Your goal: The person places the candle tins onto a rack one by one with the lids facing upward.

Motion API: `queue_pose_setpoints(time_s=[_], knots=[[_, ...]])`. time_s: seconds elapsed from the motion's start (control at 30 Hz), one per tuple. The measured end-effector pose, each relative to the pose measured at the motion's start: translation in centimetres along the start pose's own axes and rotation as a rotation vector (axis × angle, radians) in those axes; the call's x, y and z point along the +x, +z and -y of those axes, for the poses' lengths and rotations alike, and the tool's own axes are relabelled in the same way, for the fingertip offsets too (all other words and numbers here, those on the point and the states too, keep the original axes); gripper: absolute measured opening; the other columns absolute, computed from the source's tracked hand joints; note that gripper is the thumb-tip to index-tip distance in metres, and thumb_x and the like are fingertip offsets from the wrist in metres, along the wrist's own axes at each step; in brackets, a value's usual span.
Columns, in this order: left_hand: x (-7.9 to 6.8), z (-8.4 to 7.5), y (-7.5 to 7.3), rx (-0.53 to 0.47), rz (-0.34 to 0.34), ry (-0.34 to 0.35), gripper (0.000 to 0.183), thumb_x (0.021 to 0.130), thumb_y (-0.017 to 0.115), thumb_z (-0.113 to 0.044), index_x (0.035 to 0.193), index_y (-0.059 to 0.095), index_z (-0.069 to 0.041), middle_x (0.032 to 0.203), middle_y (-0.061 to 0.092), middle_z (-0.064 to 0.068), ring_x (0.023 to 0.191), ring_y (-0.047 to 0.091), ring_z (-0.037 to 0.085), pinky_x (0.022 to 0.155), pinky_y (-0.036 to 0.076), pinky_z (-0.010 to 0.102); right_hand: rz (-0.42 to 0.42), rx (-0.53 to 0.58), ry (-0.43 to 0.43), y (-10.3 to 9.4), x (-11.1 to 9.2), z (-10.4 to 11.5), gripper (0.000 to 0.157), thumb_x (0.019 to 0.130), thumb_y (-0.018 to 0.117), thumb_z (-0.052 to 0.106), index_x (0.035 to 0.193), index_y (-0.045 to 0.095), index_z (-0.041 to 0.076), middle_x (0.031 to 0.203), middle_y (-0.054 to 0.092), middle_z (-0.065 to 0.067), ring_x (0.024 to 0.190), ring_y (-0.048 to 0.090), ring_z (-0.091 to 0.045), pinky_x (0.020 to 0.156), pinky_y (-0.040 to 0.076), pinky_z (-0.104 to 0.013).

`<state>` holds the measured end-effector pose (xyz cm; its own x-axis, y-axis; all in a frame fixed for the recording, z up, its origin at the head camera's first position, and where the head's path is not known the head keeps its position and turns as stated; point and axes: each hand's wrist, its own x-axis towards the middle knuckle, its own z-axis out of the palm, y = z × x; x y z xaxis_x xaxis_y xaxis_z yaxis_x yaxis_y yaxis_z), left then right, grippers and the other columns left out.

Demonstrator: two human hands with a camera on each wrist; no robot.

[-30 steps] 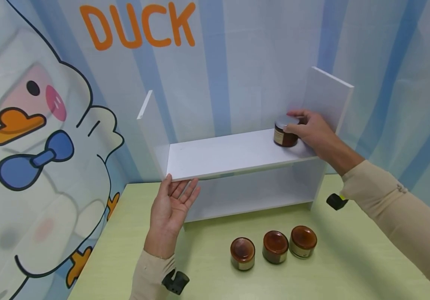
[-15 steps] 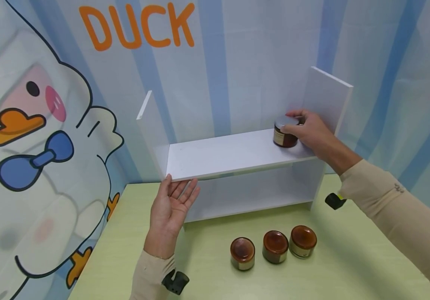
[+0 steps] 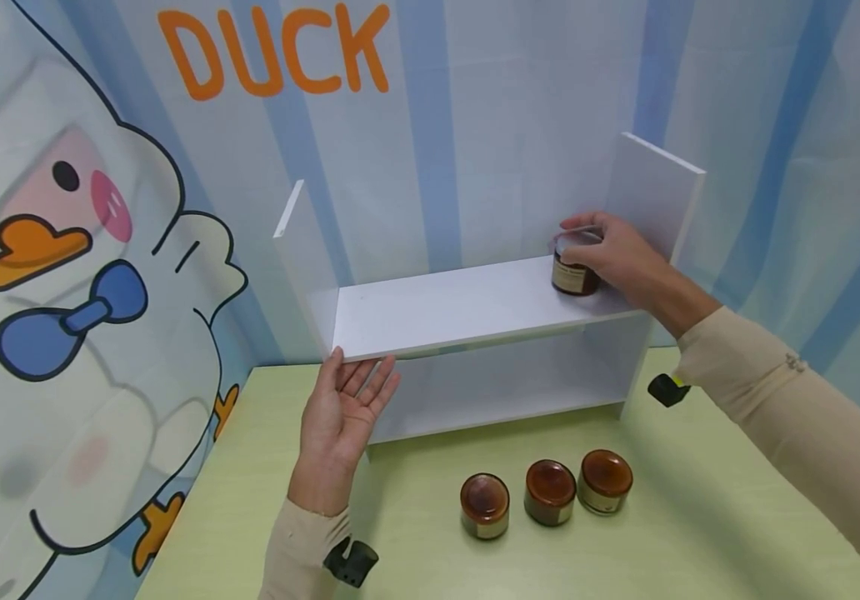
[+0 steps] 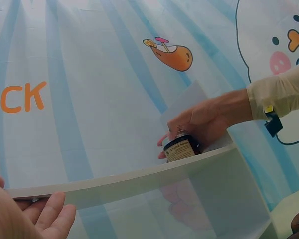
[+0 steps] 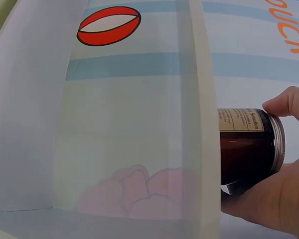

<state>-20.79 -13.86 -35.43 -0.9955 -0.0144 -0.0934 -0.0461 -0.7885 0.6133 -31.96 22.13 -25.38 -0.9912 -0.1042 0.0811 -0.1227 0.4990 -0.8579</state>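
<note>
My right hand grips an amber glass jar near its silver lid, at the right end of the white shelf unit's upper board. The jar stands upright, its cream label showing in the right wrist view; part of its right side is hidden by the hand. At the board's front left corner, my left hand holds the edge, palm up, thumb above and fingers beneath. In the left wrist view those fingers lie under the board.
Three more amber jars, a left one, a middle one and a right one, sit on the pale green table before the unit. Side panels, left and right, rise at both ends. A printed curtain hangs behind.
The jar has shifted slightly right and turned, so its label faces more to the front. My right hand has moved with it. My left hand stays at the board's corner.
</note>
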Motion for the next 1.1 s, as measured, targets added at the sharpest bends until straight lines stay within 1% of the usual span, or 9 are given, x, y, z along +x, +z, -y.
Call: queue_pose_setpoints(time_s=[0.17, 0.27, 0.37, 0.6, 0.73, 0.9, 0.97, 1.03, 1.1], knots=[[0.1, 0.0, 0.0, 0.002, -0.003, 0.005, 0.046, 0.110, 0.046, -0.034, 0.147, 0.041, -0.009, 0.128, 0.060, 0.010, 0.112, 0.068, 0.027, 0.109, 0.050, 0.044, 0.050, 0.036, -0.068, -0.6, 0.1, 0.4, 0.058, 0.099, 0.061, 0.019, 0.151, 0.039, 0.004, 0.154, 0.045, -0.015, 0.141, 0.040, -0.031, 0.120, 0.032, -0.053], [0.1, 0.1, 0.0, 0.004, -0.003, 0.007, 0.046, 0.110, 0.046, -0.035, 0.147, 0.041, -0.008, 0.128, 0.060, 0.010, 0.112, 0.068, 0.027, 0.108, 0.051, 0.044, 0.051, 0.054, -0.093, -0.8, 0.0, 0.7, 0.058, 0.098, 0.063, 0.017, 0.150, 0.041, 0.003, 0.153, 0.045, -0.017, 0.137, 0.043, -0.030, 0.118, 0.034, -0.050], [0.1, 0.1, 0.0, 0.008, -0.001, 0.007, 0.047, 0.110, 0.046, -0.035, 0.148, 0.041, -0.009, 0.129, 0.059, 0.010, 0.113, 0.068, 0.027, 0.108, 0.051, 0.044, 0.048, 0.054, -0.098, -1.1, -0.2, 1.0, 0.059, 0.098, 0.064, 0.019, 0.151, 0.041, 0.005, 0.153, 0.044, -0.017, 0.137, 0.043, -0.028, 0.117, 0.035, -0.048], [0.1, 0.0, -0.1, 0.007, -0.004, 0.005, 0.047, 0.110, 0.047, -0.035, 0.148, 0.041, -0.009, 0.129, 0.060, 0.010, 0.113, 0.068, 0.026, 0.108, 0.051, 0.044, 0.056, 0.060, -0.196, -1.9, -1.1, 1.5, 0.061, 0.097, 0.062, 0.017, 0.153, 0.039, 0.006, 0.158, 0.041, -0.012, 0.148, 0.033, -0.032, 0.123, 0.025, -0.053], [0.1, 0.0, -0.1, 0.003, -0.003, 0.006, 0.046, 0.109, 0.047, -0.035, 0.147, 0.041, -0.009, 0.127, 0.060, 0.010, 0.112, 0.069, 0.027, 0.108, 0.051, 0.044, 0.045, 0.042, -0.242, -2.5, -1.8, 1.7, 0.059, 0.097, 0.064, 0.019, 0.151, 0.043, 0.009, 0.158, 0.043, -0.010, 0.148, 0.035, -0.030, 0.122, 0.026, -0.054], [0.1, 0.0, -0.1, -0.006, 0.003, 0.005, 0.046, 0.109, 0.048, -0.035, 0.147, 0.042, -0.008, 0.126, 0.061, 0.010, 0.112, 0.069, 0.027, 0.107, 0.052, 0.044, 0.056, 0.075, -0.283, -3.1, -2.6, 1.9, 0.058, 0.101, 0.065, 0.024, 0.153, 0.041, 0.013, 0.158, 0.043, -0.009, 0.147, 0.038, -0.027, 0.123, 0.025, -0.056], [0.1, 0.0, -0.1, -0.008, 0.004, 0.004, 0.046, 0.109, 0.048, -0.035, 0.147, 0.042, -0.008, 0.126, 0.061, 0.010, 0.112, 0.069, 0.027, 0.107, 0.052, 0.044, 0.067, 0.103, -0.303, -3.3, -3.0, 1.8, 0.057, 0.102, 0.064, 0.023, 0.153, 0.041, 0.013, 0.158, 0.043, -0.009, 0.147, 0.039, -0.026, 0.123, 0.028, -0.051], [0.1, 0.0, 0.0, -0.006, 0.003, 0.003, 0.046, 0.109, 0.048, -0.035, 0.147, 0.042, -0.009, 0.126, 0.061, 0.009, 0.111, 0.069, 0.026, 0.107, 0.052, 0.043, 0.078, 0.133, -0.327, -3.5, -3.3, 1.7, 0.055, 0.102, 0.062, 0.019, 0.153, 0.041, 0.012, 0.157, 0.043, -0.009, 0.146, 0.039, -0.024, 0.121, 0.034, -0.040], [0.0, 0.1, 0.0, -0.005, 0.000, 0.002, 0.046, 0.109, 0.047, -0.035, 0.147, 0.042, -0.009, 0.126, 0.061, 0.009, 0.111, 0.069, 0.026, 0.106, 0.052, 0.043, 0.090, 0.151, -0.349, -3.7, -3.8, 1.6, 0.054, 0.103, 0.062, 0.017, 0.153, 0.041, 0.011, 0.157, 0.043, -0.009, 0.146, 0.039, -0.023, 0.115, 0.041, -0.027]])
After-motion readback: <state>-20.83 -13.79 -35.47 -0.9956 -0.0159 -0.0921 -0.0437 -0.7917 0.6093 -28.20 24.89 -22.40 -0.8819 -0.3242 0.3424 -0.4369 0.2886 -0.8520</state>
